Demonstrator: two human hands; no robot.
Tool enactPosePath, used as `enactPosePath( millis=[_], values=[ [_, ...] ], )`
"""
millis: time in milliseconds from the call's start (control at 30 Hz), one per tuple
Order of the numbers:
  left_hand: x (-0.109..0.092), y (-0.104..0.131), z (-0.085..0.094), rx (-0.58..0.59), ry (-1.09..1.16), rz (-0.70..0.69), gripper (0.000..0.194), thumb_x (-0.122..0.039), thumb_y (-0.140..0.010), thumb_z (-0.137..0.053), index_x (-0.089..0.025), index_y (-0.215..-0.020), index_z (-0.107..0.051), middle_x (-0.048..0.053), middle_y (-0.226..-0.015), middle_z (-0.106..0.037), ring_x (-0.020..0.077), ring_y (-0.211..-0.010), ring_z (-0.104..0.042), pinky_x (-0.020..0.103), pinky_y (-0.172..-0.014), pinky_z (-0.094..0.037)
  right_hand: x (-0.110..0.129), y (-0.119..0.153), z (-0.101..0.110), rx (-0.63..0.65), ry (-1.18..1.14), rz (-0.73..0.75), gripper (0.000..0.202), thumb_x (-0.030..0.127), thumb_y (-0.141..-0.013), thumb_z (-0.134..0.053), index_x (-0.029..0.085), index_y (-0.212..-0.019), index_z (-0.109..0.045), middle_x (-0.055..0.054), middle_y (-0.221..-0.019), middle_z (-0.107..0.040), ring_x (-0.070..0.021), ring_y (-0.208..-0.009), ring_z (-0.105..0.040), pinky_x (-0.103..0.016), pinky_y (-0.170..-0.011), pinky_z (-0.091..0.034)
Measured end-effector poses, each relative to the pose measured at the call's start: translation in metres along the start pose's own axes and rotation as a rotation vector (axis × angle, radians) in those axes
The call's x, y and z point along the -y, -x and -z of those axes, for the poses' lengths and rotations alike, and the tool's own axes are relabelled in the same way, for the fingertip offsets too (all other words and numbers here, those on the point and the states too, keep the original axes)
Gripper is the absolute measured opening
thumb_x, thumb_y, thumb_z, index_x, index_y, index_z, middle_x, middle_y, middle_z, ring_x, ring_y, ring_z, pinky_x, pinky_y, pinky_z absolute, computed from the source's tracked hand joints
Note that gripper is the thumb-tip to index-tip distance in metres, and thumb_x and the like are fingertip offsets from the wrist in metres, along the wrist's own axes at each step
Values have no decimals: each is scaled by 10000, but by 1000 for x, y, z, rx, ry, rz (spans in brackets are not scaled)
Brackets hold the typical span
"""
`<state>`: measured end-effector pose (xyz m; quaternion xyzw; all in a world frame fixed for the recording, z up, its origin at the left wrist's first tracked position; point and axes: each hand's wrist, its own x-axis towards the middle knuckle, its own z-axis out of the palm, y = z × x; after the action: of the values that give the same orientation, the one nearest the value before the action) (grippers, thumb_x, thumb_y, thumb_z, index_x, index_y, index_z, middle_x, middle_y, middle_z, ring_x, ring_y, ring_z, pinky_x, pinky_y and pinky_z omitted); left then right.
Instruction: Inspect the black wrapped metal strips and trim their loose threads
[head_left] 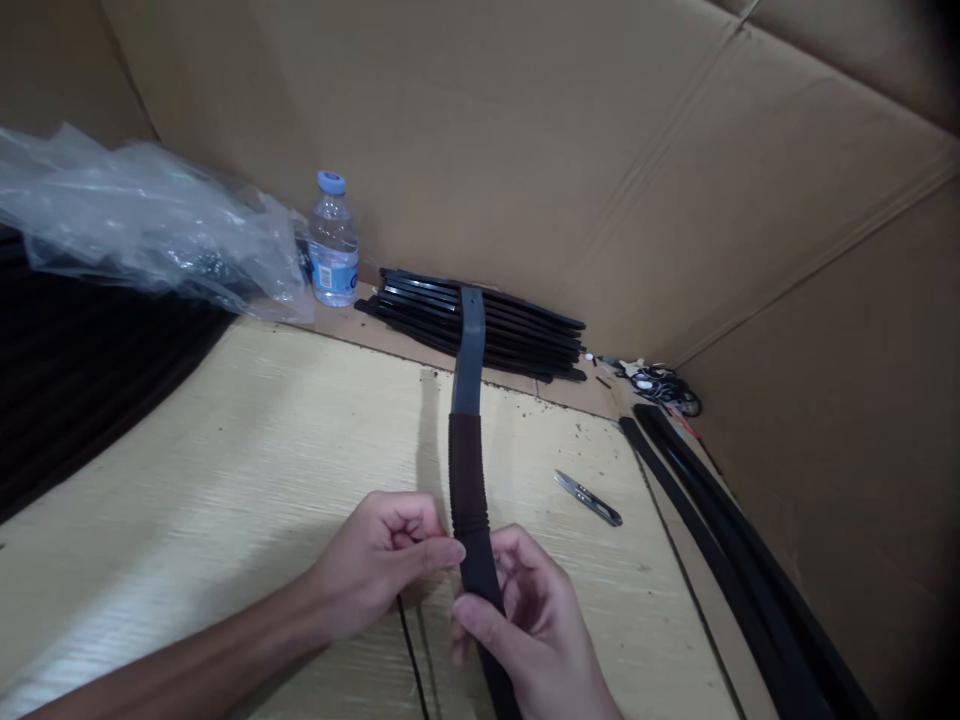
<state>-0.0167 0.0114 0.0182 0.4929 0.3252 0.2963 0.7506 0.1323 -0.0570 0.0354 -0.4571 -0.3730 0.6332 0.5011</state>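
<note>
A long dark strip (468, 465) stands out in front of me, its upper part wrapped in dark brown material with ridged edges. Its far end is a bare grey, slightly bent tip (470, 350) with a small hole. My right hand (536, 620) grips the black lower part, thumb on top and fingers behind. Just above it, at the left edge, my left hand (390, 555) is closed with its thumb against the strip. A thin black cord (410, 650) hangs below my left hand; whether the fingers pinch it is hidden.
Thread snips (589, 498) lie to the right. Black strips (525, 335) are piled at the back beside a water bottle (333, 240) and clear plastic bags (165, 225). Longer black strips (720, 540) line the right edge. Dark ribbed material (82, 370) covers the left. Cardboard walls (480, 140) enclose the table.
</note>
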Motion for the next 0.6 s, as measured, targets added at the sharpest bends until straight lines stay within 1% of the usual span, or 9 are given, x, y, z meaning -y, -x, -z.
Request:
enactPosePath(
  millis=[67, 133, 267, 367, 467, 500, 533, 567, 600],
  values=[
    [-1, 0, -1, 33, 33, -10, 340, -361, -755, -663, -159, -604, -435, -56, -492, -472, 54, -439, -343, 192, -432, -201, 0, 2, 0, 19, -25, -30, 253, 336, -782, -679, 210, -853, -471, 28, -624, -613, -62, -368, -458, -160, -338, -371],
    [-1, -1, -1, 25, 37, -41, 317, -342, -787, -635, -156, -615, -445, -33, -517, -539, 71, -467, -426, 194, -453, -252, 1, 4, 1, 19, 3, -6, 239, 373, -824, -626, 214, -901, -466, -8, -721, -646, -49, -375, -444, -147, -335, -326],
    [-2, -4, -1, -101, 10, -79, 291, -309, -757, -671, -134, -597, -501, -23, -534, -576, 82, -505, -487, 196, -495, -332, 5, 4, 3, -18, 71, 53, 237, 389, -853, -587, 198, -992, -569, -31, -829, -634, -73, -532, -488, -194, -484, -381],
    [-1, -5, -2, -57, 124, -36, 230, -258, -642, -763, -123, -678, -581, 13, -654, -652, 143, -627, -588, 252, -604, -439, 3, 2, 3, -28, 40, 57, 331, 332, -800, -666, 218, -1098, -577, -40, -890, -652, -137, -728, -581, -238, -634, -450],
    [-1, -5, -3, -76, 121, -16, 224, -237, -620, -777, -117, -672, -596, -3, -633, -627, 125, -598, -561, 239, -586, -428, -1, 0, 3, -28, 20, 58, 376, 277, -744, -724, 201, -1087, -589, -67, -965, -679, -193, -922, -608, -301, -824, -465],
    [-1, -4, -3, -87, 94, -17, 223, -243, -644, -763, -116, -639, -580, -13, -606, -606, 107, -569, -534, 221, -555, -402, -2, -1, 2, -33, 26, 49, 349, 270, -731, -735, 191, -1044, -600, -69, -956, -684, -187, -884, -622, -297, -799, -485],
    [-1, -3, -3, -93, 72, -21, 239, -249, -669, -747, -116, -608, -557, -21, -585, -587, 92, -548, -510, 208, -531, -375, -2, -1, 2, -38, 32, 33, 328, 273, -723, -740, 185, -1006, -600, -65, -923, -687, -168, -782, -635, -277, -709, -514],
    [-1, -3, -3, -91, 60, -27, 259, -254, -690, -732, -118, -588, -537, -25, -572, -574, 83, -535, -494, 200, -515, -354, -3, -1, 2, -41, 34, 11, 325, 285, -716, -745, 185, -980, -584, -51, -867, -685, -140, -649, -624, -244, -577, -517],
    [-1, -2, -3, -74, 63, -32, 266, -255, -708, -719, -120, -586, -526, -25, -573, -576, 82, -536, -495, 197, -513, -347, -3, -1, 1, -46, 36, -12, 334, 302, -714, -746, 190, -965, -557, -28, -797, -674, -110, -522, -582, -206, -449, -476]
  ],
)
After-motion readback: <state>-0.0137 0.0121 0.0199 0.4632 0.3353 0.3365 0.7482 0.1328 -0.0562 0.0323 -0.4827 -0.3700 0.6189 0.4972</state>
